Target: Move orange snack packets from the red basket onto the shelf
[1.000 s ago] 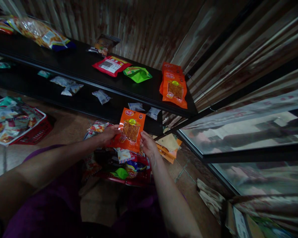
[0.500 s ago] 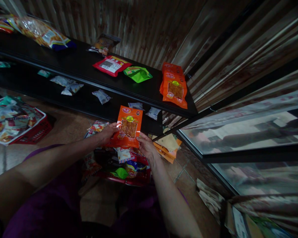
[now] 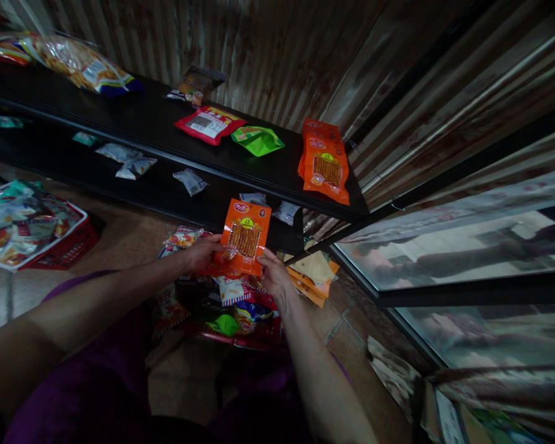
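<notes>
- An orange snack packet (image 3: 245, 237) is held up in front of the body, its printed face turned toward the camera.
- Its left edge is gripped by the left hand (image 3: 203, 253); the fingers behind it are partly hidden.
- Its lower right corner is pinched by the right hand (image 3: 274, 271), the grasp kept narrow.
- Below the hands, a red basket (image 3: 240, 343) is filled with mixed packets, among them a white one with a striped edge (image 3: 234, 290) and a bright green one (image 3: 225, 325).
- On the black upper shelf (image 3: 157, 123), a stack of orange packets (image 3: 326, 166) of matching look is set near the right end.
- To the left of that stack, a green packet (image 3: 258, 142) is placed just beside a red packet (image 3: 209, 125), whose white label is turned up.
- On the lower shelf (image 3: 222, 206), small pale packets (image 3: 190, 181) are scattered.
- At the far left, a second red basket (image 3: 69, 246) with a white rim is heaped with packets on the tiled floor (image 3: 129, 231).
</notes>
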`<act>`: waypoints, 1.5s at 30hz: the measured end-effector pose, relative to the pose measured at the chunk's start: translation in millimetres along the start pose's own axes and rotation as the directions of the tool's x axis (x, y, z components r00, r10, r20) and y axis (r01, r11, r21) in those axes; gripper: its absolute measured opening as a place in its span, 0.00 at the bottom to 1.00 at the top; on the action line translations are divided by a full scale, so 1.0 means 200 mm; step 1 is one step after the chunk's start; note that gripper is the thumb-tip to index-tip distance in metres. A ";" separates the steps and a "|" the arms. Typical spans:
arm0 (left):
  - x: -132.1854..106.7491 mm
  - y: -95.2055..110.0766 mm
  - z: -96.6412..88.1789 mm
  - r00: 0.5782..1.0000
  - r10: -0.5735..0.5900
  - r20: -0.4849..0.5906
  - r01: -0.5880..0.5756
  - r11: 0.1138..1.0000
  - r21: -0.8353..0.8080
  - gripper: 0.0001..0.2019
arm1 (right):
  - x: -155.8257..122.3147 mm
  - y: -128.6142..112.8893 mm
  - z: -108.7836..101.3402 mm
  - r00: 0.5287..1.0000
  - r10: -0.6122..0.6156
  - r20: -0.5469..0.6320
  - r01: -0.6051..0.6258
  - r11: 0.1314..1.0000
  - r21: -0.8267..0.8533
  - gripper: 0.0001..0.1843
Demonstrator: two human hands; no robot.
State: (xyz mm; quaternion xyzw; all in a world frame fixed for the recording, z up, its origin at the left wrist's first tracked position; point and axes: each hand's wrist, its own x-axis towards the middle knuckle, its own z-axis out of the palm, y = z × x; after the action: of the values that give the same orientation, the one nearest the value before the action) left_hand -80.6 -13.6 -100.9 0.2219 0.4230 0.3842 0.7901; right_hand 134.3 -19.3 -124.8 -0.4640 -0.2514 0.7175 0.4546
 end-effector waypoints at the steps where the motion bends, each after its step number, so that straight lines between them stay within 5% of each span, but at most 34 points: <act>1: -0.01 0.00 0.01 1.000 -0.013 0.011 0.012 1.000 0.009 0.19 | 0.00 0.00 0.00 1.000 -0.004 -0.010 0.004 1.000 0.005 0.20; 17: -0.02 -0.04 0.02 0.998 0.050 0.046 -0.053 0.996 0.073 0.20 | 0.00 -0.01 0.01 0.996 -0.017 -0.084 0.020 0.999 0.037 0.18; 30: -0.02 -0.05 0.00 0.999 0.019 0.031 -0.021 0.997 0.079 0.19 | -0.01 -0.02 0.03 0.998 -0.048 -0.029 0.048 0.999 0.006 0.19; 37: -0.02 -0.05 0.02 0.992 0.084 -0.090 -0.079 0.995 0.055 0.18 | -0.05 -0.05 0.05 0.997 -0.016 0.072 0.015 1.000 0.010 0.28; 45: -0.01 -0.06 0.01 0.991 0.117 -0.063 -0.117 0.993 0.017 0.18 | -0.06 -0.03 0.07 0.997 -0.024 0.075 0.025 1.000 -0.006 0.34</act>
State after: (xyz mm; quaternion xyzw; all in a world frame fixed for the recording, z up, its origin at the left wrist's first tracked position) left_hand -74.6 -21.5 -106.5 0.2389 0.4368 0.4340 0.7508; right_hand 126.4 -27.3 -108.7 -0.4353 -0.2765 0.7278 0.4521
